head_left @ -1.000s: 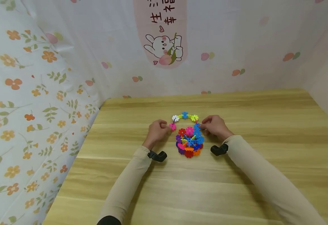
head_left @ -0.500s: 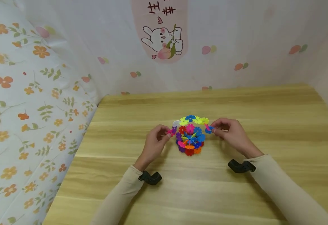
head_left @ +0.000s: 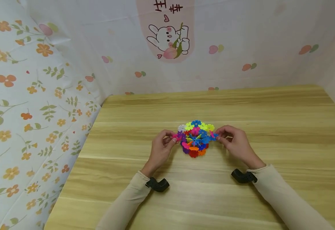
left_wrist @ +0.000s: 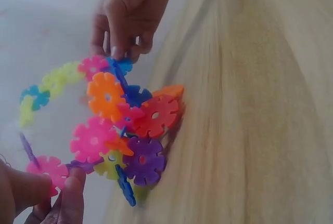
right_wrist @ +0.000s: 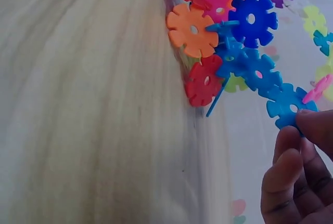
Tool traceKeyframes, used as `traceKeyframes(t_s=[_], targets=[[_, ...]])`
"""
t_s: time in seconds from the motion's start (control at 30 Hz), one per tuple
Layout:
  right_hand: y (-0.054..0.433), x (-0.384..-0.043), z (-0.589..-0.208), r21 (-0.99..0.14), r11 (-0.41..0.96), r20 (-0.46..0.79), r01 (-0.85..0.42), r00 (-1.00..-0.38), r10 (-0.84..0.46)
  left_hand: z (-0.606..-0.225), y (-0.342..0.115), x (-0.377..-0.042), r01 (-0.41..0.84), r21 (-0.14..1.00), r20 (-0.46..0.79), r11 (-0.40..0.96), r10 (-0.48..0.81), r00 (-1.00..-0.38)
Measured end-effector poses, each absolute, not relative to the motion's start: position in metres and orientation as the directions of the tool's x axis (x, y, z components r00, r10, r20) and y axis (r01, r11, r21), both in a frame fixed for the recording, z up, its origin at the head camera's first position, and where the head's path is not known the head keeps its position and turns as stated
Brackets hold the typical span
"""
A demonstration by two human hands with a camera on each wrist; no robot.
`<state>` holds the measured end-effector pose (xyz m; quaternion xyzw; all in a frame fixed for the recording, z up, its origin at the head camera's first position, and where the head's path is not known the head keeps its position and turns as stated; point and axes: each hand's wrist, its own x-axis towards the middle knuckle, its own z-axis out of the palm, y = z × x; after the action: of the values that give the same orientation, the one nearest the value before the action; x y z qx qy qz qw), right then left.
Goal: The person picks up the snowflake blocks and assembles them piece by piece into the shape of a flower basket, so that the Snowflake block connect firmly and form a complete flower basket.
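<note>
A cluster of colourful notched plastic discs [head_left: 193, 153] stands on the table between the hands. An arched chain of discs [head_left: 189, 126], white, yellow and blue along its top, curves over its far side. My left hand [head_left: 160, 149] pinches the pink disc [left_wrist: 48, 171] at the chain's left end, beside a purple disc that reaches the cluster. On the other side, thumb and fingers of my right hand [head_left: 236, 142] grip the blue disc [right_wrist: 285, 105] at the right end. In the right wrist view that disc meets another blue disc [right_wrist: 260, 73] of the cluster.
The wood-grain table [head_left: 202, 195] extends around the discs on all sides. Behind it hangs a pale printed cloth [head_left: 230, 35], and a flowered cloth [head_left: 41, 121] borders the left. A black wrist device [head_left: 158, 184] sits on the left wrist, another black device [head_left: 243, 176] on the right.
The arch's ends spread apart as my right hand moved rightward. Then the arch dropped closer to the cluster, and its top now overlaps the upper discs in the head view.
</note>
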<state>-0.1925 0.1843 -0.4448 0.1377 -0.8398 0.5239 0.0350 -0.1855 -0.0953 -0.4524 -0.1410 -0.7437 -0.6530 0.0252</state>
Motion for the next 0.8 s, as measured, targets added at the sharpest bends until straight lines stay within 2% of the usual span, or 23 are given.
traceKeyframes(t_s=[0.3,0.5,0.8], targets=[[0.179,-0.190,-0.451,-0.817,0.461,0.300,-0.348,-0.938,-0.175,-0.453,-0.100,-0.190,0.180,0.980,0.166,0.082,0.155,-0.974],[0.177,-0.189,-0.453,-0.763,0.500,0.374,-0.409,-0.911,-0.175,-0.450,-0.103,-0.196,0.218,0.969,0.199,0.113,0.163,-0.966],[0.176,-0.191,-0.453,-0.755,0.503,0.385,-0.420,-0.905,-0.179,-0.452,-0.101,-0.198,0.274,0.951,0.249,0.145,0.171,-0.953]])
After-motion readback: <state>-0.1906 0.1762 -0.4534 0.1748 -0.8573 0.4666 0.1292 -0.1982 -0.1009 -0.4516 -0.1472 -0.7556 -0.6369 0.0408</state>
